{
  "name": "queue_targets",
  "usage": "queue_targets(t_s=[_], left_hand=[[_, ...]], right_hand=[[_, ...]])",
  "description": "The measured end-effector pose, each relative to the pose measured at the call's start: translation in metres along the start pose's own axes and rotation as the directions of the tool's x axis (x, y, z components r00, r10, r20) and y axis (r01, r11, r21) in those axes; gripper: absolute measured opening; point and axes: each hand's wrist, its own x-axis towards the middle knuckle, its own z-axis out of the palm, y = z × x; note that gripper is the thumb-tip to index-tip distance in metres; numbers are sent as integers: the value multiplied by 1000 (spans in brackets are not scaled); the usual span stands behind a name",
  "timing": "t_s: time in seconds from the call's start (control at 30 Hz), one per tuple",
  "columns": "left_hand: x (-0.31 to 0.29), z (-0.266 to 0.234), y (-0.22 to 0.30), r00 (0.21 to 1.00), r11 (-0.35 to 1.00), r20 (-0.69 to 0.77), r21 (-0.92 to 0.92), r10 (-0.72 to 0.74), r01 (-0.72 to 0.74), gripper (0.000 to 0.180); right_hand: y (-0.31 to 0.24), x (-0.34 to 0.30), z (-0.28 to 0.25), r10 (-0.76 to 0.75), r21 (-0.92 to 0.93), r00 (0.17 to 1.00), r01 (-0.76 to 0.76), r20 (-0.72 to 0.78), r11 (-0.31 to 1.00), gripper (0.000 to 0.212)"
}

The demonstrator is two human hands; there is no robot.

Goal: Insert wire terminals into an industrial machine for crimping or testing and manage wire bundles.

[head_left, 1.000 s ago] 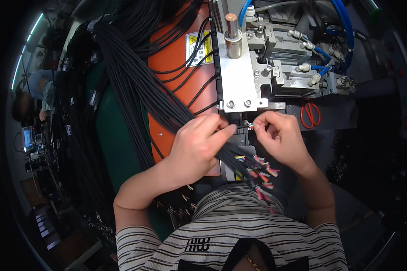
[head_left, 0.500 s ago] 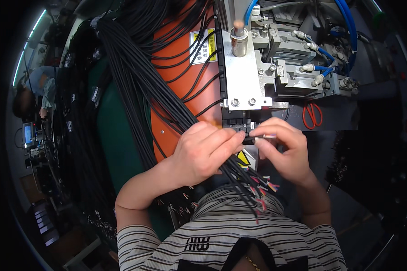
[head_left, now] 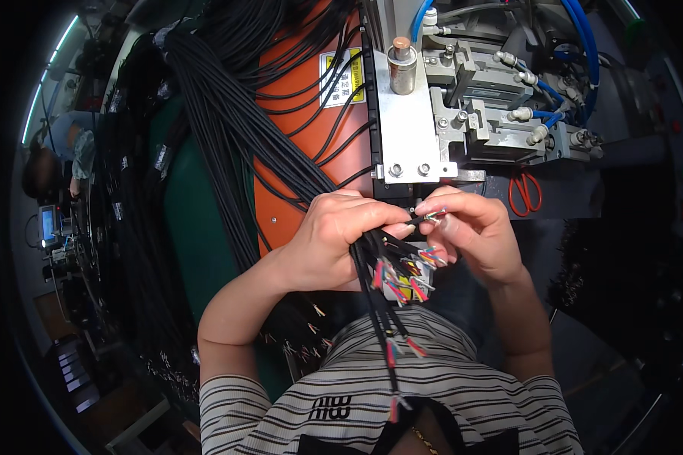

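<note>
My left hand [head_left: 332, 233] is closed round a bundle of black cables [head_left: 296, 163], whose cut ends with coloured inner wires [head_left: 391, 277] hang below it. One cable sticks out between its thumb and forefinger. At that cable's end, my right hand [head_left: 474, 235] pinches the thin coloured wires [head_left: 435, 215] between thumb and fingertips. Both hands are just in front of a metal fixture [head_left: 408, 140] with bolts and a round post. Part of the fixture's lower block is hidden behind my fingers.
Black cables run over an orange panel [head_left: 311, 136] with a warning label [head_left: 342, 78]. Pneumatic cylinders [head_left: 501, 129] with blue hoses stand at the right. Red-handled scissors or pliers [head_left: 525, 193] lie beside the fixture. More cable bundles [head_left: 140, 197] hang at the left, where another person [head_left: 68, 152] sits farther off.
The bundle's loose ends have swung left and spread out under my left hand. The pinched cable has shifted slightly up, and its coloured wires now show more at my right fingertips.
</note>
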Motion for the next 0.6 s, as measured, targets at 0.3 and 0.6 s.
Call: queue_targets(t_s=[0.3, 0.6], left_hand=[[2, 19, 17, 995, 918, -53, 391, 89, -61, 27], [5, 16, 22, 979, 969, -200, 248, 41, 10, 15]], right_hand=[[10, 0, -5, -232, -392, 970, 239, 66, 888, 22], [22, 4, 26, -501, -374, 858, 432, -109, 821, 30]])
